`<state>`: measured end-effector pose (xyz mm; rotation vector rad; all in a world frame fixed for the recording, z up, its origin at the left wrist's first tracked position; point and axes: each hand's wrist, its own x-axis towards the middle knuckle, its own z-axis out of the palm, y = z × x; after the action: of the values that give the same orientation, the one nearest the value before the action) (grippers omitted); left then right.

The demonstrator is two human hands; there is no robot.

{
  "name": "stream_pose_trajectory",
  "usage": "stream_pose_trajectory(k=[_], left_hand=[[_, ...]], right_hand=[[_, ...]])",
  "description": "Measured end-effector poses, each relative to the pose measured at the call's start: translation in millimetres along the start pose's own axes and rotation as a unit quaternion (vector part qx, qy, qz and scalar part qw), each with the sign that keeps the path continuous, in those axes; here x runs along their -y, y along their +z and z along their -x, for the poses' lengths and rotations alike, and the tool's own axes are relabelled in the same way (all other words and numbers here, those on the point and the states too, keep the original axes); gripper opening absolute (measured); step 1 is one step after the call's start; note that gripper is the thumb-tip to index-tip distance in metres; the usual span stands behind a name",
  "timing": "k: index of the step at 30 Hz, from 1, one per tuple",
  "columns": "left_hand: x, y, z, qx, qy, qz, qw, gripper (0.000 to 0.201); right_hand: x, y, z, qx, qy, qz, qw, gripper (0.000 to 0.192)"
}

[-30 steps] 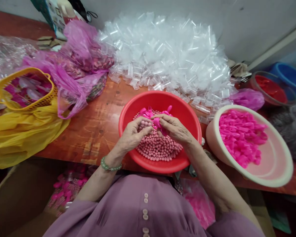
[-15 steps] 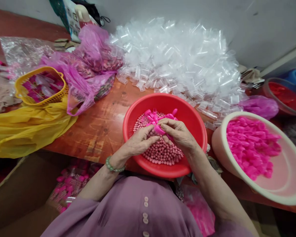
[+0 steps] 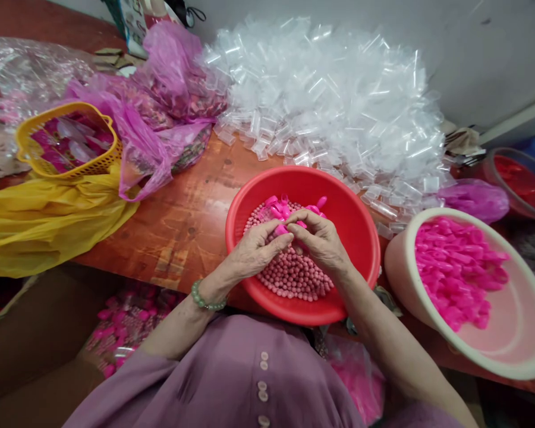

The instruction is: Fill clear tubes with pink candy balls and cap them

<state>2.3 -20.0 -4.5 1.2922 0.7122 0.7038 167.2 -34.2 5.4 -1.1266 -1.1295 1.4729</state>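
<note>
Over a red basin (image 3: 359, 261), my two hands meet at the fingertips. My left hand (image 3: 261, 249) has its thumb and fingers closed on a small pink plastic piece (image 3: 280, 228), largely covered by the fingers. From the other side my right hand (image 3: 318, 241) pinches at that same piece. Dull pink beads (image 3: 294, 275) fill the lower part of the basin below my hands. Several bright pink plastic parts (image 3: 279, 207) lie on the beads just beyond my fingertips. A green bead bracelet (image 3: 205, 300) circles my left wrist.
Clear plastic tubes (image 3: 330, 101) are heaped behind the basin. On the right stands a white tub (image 3: 521, 321) with pink parts (image 3: 457, 267). A yellow basket (image 3: 74, 172), purple bags (image 3: 147, 148) and a yellow bag (image 3: 57, 220) are at left. Below the table's edge sits a cardboard box (image 3: 35, 339).
My fingers have drawn closer together around the pink piece, which showed more of itself before. My left thumb now reaches nearer the right hand. The view has shifted slightly.
</note>
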Motion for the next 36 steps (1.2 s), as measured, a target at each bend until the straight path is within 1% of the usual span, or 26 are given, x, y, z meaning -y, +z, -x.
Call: stream_pose_trajectory(k=[2,5,8,11,12,14,16,19,21,23,24,26,28,30,31,33,36], left_hand=[[-0.1,-2.0,-1.5,-0.011,0.006,0.023,1.000,0.035],[0.1,-5.7,-4.7,-0.042,0.019,0.070,0.996,0.035],[-0.2,-7.7,-6.6,-0.065,0.032,0.090,0.993,0.034],[-0.6,-7.3,-5.7,-0.057,0.031,0.044,0.997,0.031],[-0.5,-6.8,-5.1,-0.052,0.030,0.021,0.998,0.031],[0.3,-5.9,-4.1,-0.034,0.027,-0.022,0.999,0.030],[1.4,-5.3,-3.7,-0.011,0.025,-0.041,0.999,0.028],[2.0,-4.9,-4.5,0.004,0.019,-0.011,1.000,0.026],[1.2,-4.8,-5.3,0.013,0.008,0.021,1.000,0.027],[0.5,-4.6,-6.0,0.030,0.002,0.052,0.998,0.026],[0.4,-4.5,-6.2,0.037,0.001,0.063,0.997,0.025],[1.5,-4.4,-6.4,0.035,-0.003,0.058,0.998,0.022],[3.7,-4.7,-6.3,0.024,-0.011,0.023,0.999,0.018],[5.9,-5.2,-6.0,0.016,-0.014,-0.005,1.000,0.017],[6.7,-5.6,-5.8,0.015,-0.009,-0.010,1.000,0.018],[7.6,-6.1,-5.7,0.018,0.004,-0.009,1.000,0.021],[7.5,-6.6,-6.2,0.019,0.011,-0.007,1.000,0.023]], right_hand=[[2.3,2.7,-0.1,-0.005,-0.018,0.018,1.000,0.022],[6.1,0.6,2.1,-0.017,-0.015,0.010,1.000,0.028],[7.3,-7.3,5.6,-0.071,-0.027,-0.006,0.997,0.037],[6.6,-13.2,8.1,-0.135,-0.064,0.003,0.989,0.033],[6.5,-13.6,8.5,-0.147,-0.084,0.015,0.986,0.029],[6.9,-11.6,8.4,-0.147,-0.130,0.074,0.978,0.022],[8.2,-7.2,7.5,-0.123,-0.179,0.176,0.960,0.015],[10.2,-0.4,6.2,-0.091,-0.253,0.321,0.908,0.010],[10.8,2.0,5.8,-0.075,-0.297,0.374,0.875,0.013],[10.8,2.8,6.1,-0.063,-0.320,0.400,0.856,0.017],[10.6,2.8,6.5,-0.061,-0.317,0.404,0.856,0.018],[9.6,2.8,7.5,-0.061,-0.286,0.391,0.873,0.017],[7.9,2.9,8.7,-0.071,-0.239,0.346,0.905,0.012],[5.5,3.5,9.8,-0.088,-0.191,0.282,0.936,0.012],[4.3,4.1,10.3,-0.097,-0.173,0.251,0.947,0.012],[2.0,6.2,10.8,-0.118,-0.151,0.216,0.957,0.012],[-0.5,11.4,11.0,-0.151,-0.159,0.225,0.949,0.012]])
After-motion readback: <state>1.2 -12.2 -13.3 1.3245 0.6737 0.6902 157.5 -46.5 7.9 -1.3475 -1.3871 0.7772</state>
